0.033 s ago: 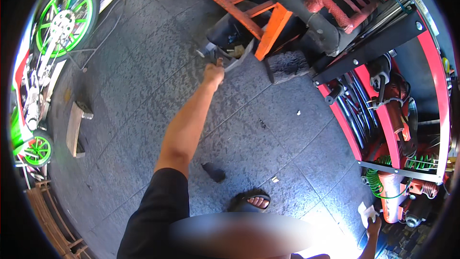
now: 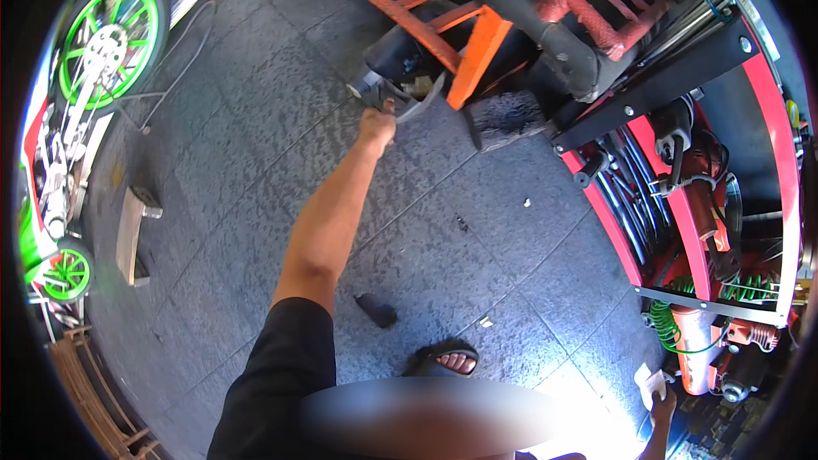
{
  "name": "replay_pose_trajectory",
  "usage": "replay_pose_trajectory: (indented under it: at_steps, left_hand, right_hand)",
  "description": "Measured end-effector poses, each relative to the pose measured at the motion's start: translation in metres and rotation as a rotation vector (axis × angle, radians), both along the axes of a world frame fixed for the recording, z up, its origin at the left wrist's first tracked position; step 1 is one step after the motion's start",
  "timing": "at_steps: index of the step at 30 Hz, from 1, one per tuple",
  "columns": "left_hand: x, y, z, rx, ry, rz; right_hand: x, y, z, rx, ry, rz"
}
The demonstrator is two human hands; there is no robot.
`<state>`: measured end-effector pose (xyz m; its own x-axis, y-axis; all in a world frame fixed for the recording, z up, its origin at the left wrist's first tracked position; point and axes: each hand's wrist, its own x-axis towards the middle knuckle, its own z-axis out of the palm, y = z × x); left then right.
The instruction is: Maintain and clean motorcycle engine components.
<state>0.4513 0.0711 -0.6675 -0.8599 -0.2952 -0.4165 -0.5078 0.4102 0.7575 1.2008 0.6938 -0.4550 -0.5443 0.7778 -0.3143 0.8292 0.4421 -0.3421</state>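
My left hand (image 2: 377,128) reaches far forward, its fingers closed on the near end of a cut-open plastic container (image 2: 419,107). That container is grey, with small bits and scraps inside. It rests low by the floor beside an orange metal frame (image 2: 479,55). Exactly which part the fingers grip is hard to make out. At the lower right, my right hand (image 2: 662,409) pinches a crumpled white paper or cloth (image 2: 649,383), close to a red cylinder-shaped machine part with green coils (image 2: 694,349).
A dark block (image 2: 507,119) lies by the orange frame. On the right stands a red and black rack (image 2: 630,204) with metal tools. At left are a green-rimmed motorcycle wheel (image 2: 113,47) and a wooden piece (image 2: 132,234). A sandalled foot (image 2: 456,359) stands on the dark tiled floor (image 2: 409,247).
The whole view has shifted very slightly, so things sit a little farther left. Both hands keep the same holds.
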Motion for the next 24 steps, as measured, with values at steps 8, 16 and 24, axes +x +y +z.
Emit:
replay_pose_trajectory:
  at_steps: [8, 16, 24]
  left_hand:
    - [-0.095, 0.123, -0.004, 1.163, 0.144, -0.016]
    - [-0.039, 0.096, -0.049, 0.495, 0.161, 0.199]
    - [0.224, 0.148, -0.028, -0.050, 0.658, -0.737]
  right_hand:
    - [0.157, -0.033, 0.059, 0.135, -0.384, -0.180]
    - [0.151, -0.079, 0.035, 0.110, -0.236, -0.182]
    - [0.047, -0.156, 0.004, -0.121, -0.046, 0.009]
